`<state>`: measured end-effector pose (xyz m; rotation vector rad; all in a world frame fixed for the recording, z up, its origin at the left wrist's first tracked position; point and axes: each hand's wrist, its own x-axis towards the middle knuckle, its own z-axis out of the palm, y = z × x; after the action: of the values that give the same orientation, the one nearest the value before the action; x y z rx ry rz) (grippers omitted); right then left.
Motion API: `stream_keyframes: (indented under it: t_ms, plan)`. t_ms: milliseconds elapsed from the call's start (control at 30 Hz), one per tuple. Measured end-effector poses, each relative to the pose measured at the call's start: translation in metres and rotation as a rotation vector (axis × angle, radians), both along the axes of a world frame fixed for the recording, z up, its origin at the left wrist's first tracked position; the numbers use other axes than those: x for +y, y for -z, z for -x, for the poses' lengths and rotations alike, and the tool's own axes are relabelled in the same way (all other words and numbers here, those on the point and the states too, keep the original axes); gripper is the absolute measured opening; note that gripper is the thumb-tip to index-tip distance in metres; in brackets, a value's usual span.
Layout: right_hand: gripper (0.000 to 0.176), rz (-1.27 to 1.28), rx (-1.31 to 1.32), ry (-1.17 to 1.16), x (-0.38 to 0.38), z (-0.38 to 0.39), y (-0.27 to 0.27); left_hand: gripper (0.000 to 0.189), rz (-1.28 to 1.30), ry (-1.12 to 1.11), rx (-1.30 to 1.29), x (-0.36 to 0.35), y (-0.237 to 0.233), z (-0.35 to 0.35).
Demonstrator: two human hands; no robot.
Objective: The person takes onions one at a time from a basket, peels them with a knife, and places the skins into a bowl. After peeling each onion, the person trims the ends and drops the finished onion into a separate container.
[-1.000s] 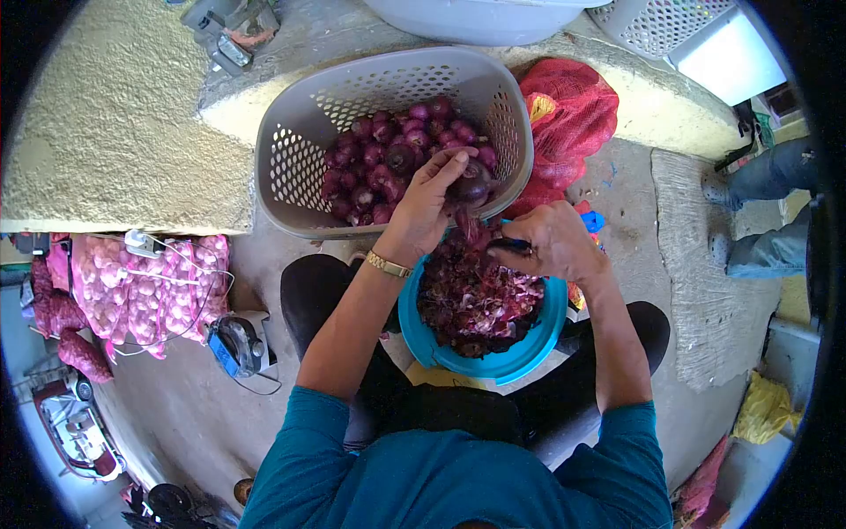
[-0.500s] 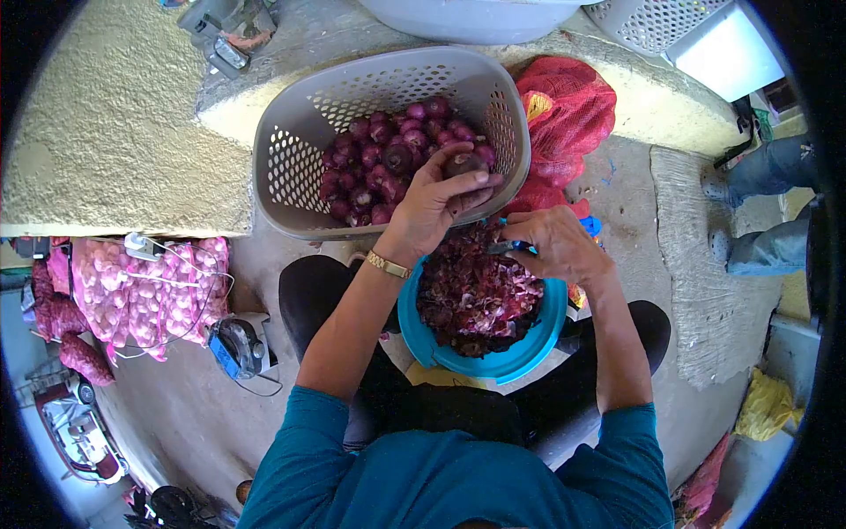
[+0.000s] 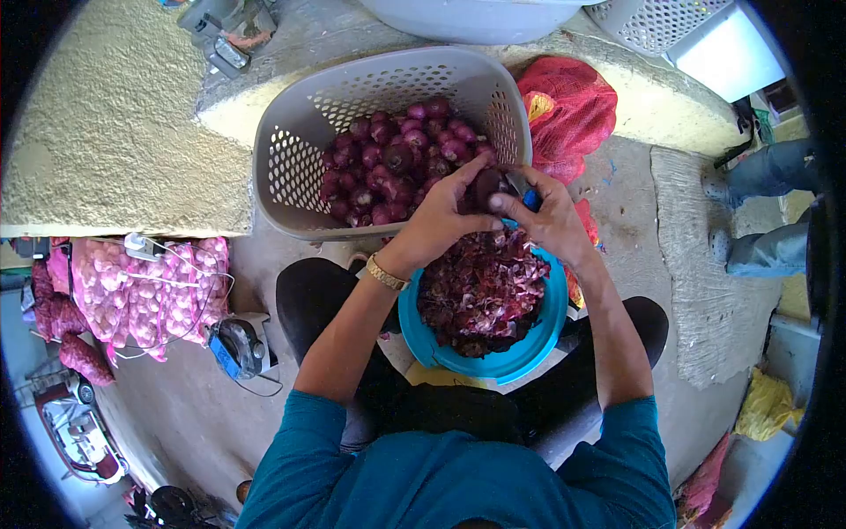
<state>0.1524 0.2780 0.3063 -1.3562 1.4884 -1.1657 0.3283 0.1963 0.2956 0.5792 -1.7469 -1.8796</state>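
My left hand (image 3: pixel 448 214) is wrapped round a dark red onion (image 3: pixel 489 187), just past the near right rim of the grey basket. My right hand (image 3: pixel 552 214) grips a small knife (image 3: pixel 530 196) with a blue handle, its blade up against the onion. Many purple-red onions (image 3: pixel 379 167) lie in the grey perforated basket (image 3: pixel 280 207). Below both hands, a turquoise basin (image 3: pixel 553 331) between my knees is heaped with onion skins (image 3: pixel 480 295). Part of the onion is covered by my fingers.
A red mesh sack (image 3: pixel 568 115) lies right of the basket, against a concrete ledge (image 3: pixel 656 110). At left stand pink net bags of pale bulbs (image 3: pixel 145 291) and a weighing scale (image 3: pixel 238 346). Another person's legs (image 3: pixel 767 256) are at the right, beside a grey mat (image 3: pixel 705 273).
My left hand has brought the onion from over the basket towards me and to the right. My right hand has risen from above the basin, putting the knife against the onion.
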Motion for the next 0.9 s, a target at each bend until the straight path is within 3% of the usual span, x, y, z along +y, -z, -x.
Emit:
stream_keyframes:
  t_ms: [33,100,200,333,400,533,600,700,900]
  plan:
    - [0.038,-0.102,-0.11,0.0,0.0,-0.001,-0.001,0.084,-0.001,-0.004,0.0,0.0,-0.003,-0.002]
    - [0.036,-0.128,-0.218,-0.001,-0.003,-0.001,0.0,0.078,-0.249,0.01,0.079,-0.001,-0.012,-0.008]
    - [0.032,-0.213,-0.378,0.005,-0.007,-0.007,-0.014,0.066,-0.31,0.003,0.092,-0.002,-0.016,-0.014]
    - [0.033,-0.367,-0.574,0.035,-0.011,-0.01,-0.008,0.058,-0.154,-0.161,0.062,0.004,-0.014,-0.01]
    - [0.034,-0.37,-0.532,0.026,-0.014,-0.016,-0.007,0.05,-0.043,-0.354,0.087,0.005,-0.003,-0.003]
    - [0.041,-0.365,-0.54,0.031,-0.014,-0.019,-0.005,0.049,-0.043,-0.344,0.055,0.007,-0.001,-0.004]
    - [0.043,-0.397,-0.618,0.033,-0.012,-0.014,-0.017,0.051,-0.377,-0.375,0.189,0.009,0.0,-0.006]
    - [0.046,-0.455,-0.678,0.048,-0.011,-0.012,-0.021,0.054,-0.442,-0.35,0.29,0.008,-0.002,-0.009]
    - [0.046,-0.447,-0.69,0.075,-0.012,-0.014,-0.015,0.065,-0.156,-0.202,0.177,0.011,-0.013,-0.005]
